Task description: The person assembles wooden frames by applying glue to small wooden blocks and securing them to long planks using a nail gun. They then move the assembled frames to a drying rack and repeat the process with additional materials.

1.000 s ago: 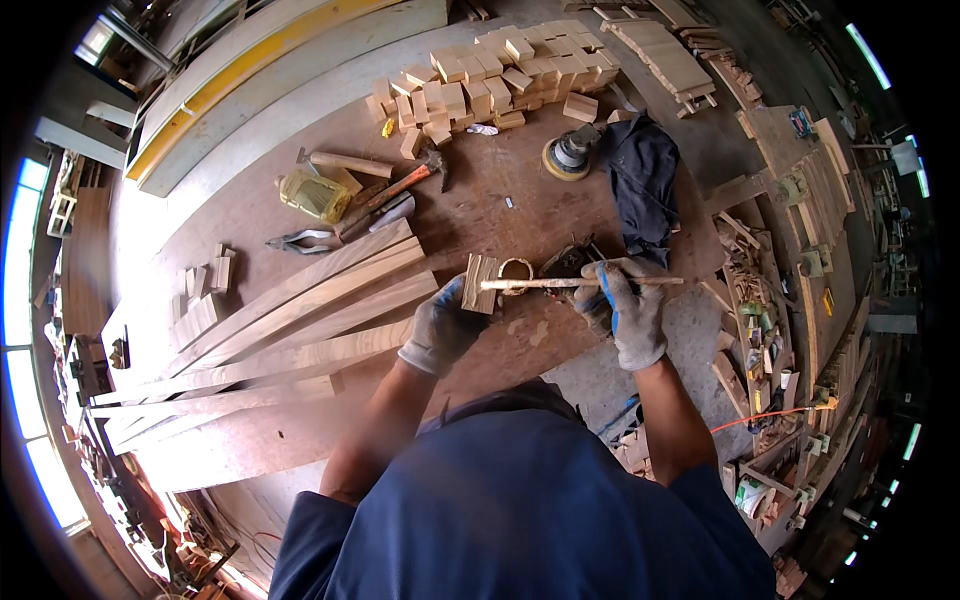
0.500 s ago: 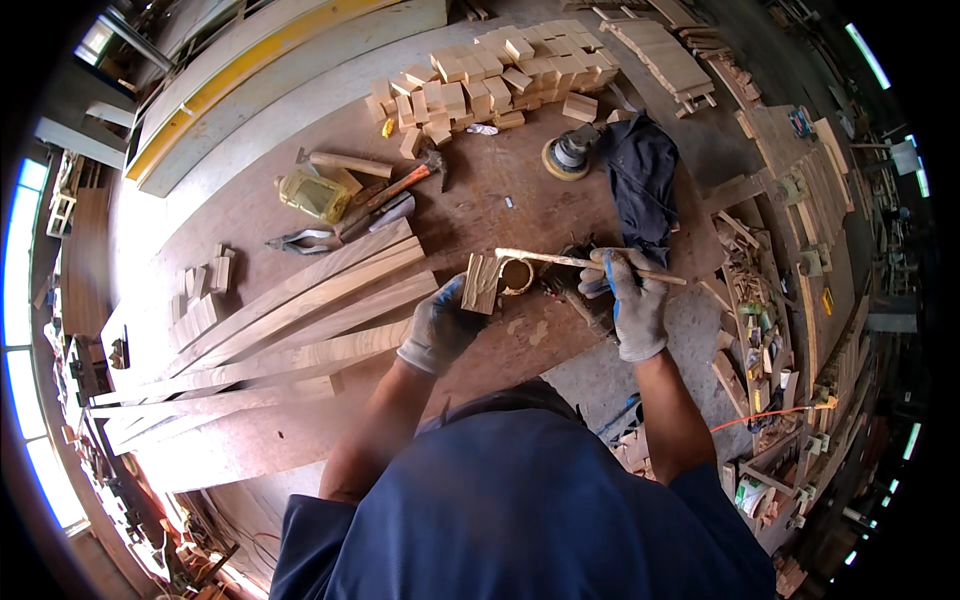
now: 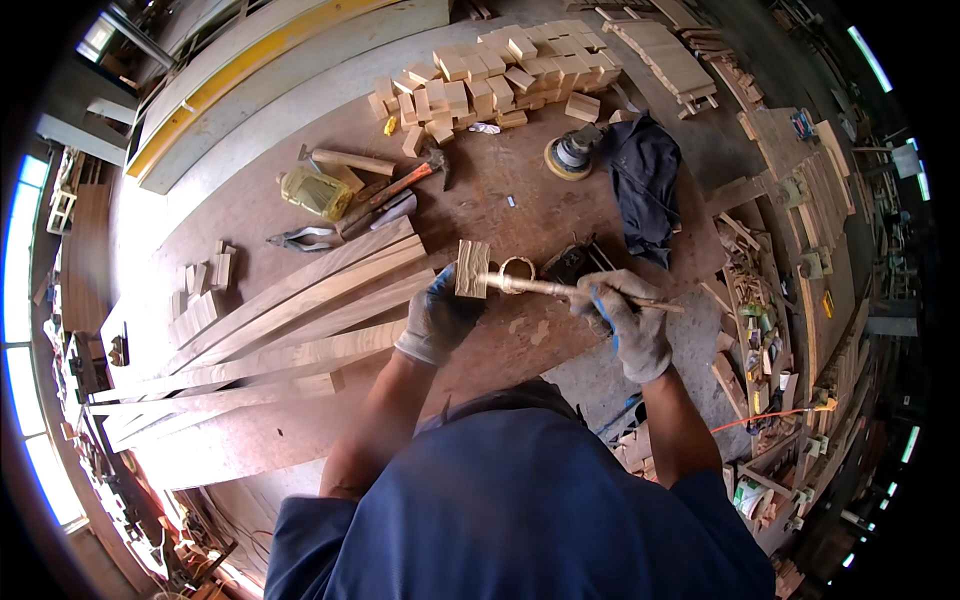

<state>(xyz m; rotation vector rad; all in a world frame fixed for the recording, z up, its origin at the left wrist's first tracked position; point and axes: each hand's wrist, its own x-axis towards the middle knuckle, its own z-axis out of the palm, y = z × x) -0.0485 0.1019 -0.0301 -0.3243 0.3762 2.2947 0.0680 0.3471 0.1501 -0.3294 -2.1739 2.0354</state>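
Note:
My left hand, in a grey glove with blue fingers, is closed on a small wooden block. The upturned face of the block carries wavy streaks of a pale paste that looks like glue. Between the fingers of my gloved right hand is a thin wooden stick. Its smeared, pale left end meets the right edge of the block. Just behind the stick stands a small round container with paste around its rim; the stick hides part of it.
Long wooden strips fan out at left. Behind them lie a hammer, pincers and a yellowish plastic bottle. A heap of wooden blocks covers the back. A sander and dark cloth lie to the right.
The stick's left end has dropped from above the container to the block's right edge. My right hand has moved nearer to me, and the block has risen slightly up and left.

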